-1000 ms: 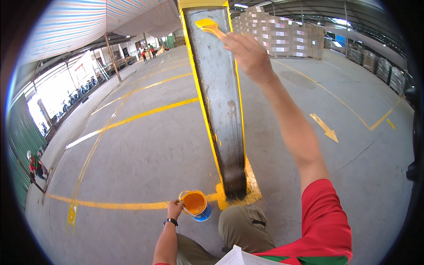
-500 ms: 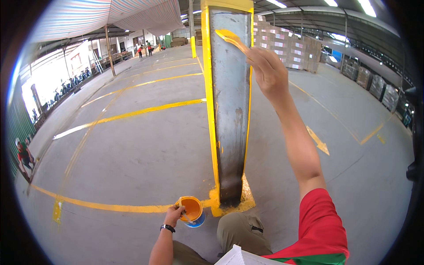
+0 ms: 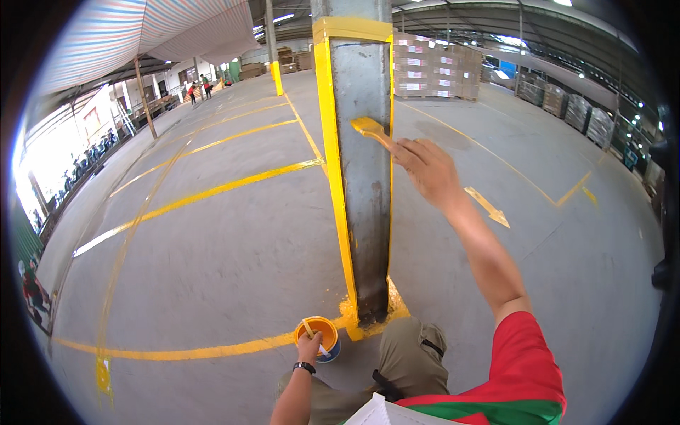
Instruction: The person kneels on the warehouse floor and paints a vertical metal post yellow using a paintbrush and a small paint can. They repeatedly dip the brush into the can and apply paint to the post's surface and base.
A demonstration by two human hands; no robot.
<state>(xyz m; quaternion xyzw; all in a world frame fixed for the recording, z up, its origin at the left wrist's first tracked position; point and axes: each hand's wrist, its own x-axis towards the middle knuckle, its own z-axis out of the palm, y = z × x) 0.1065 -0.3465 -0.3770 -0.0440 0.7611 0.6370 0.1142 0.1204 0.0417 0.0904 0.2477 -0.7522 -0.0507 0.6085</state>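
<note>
A grey steel column with yellow-painted edges and a yellow band near its top rises in front of me. My right hand is raised and grips a paintbrush whose yellow bristles rest against the column's grey face. Down by the column's base, my left hand, with a dark watch on the wrist, holds a small pot of orange-yellow paint by its rim; a thin stick leans inside it. My bent knee in olive trousers is next to the column's foot.
Yellow floor lines cross the grey concrete, and a yellow arrow is painted to the right. Stacked boxed pallets stand behind the column. More yellow-banded posts and distant people are at the far left.
My right hand has drawn the brush down the column face from near the top band to roughly a third of the way down. My left hand keeps hold of the paint pot.
</note>
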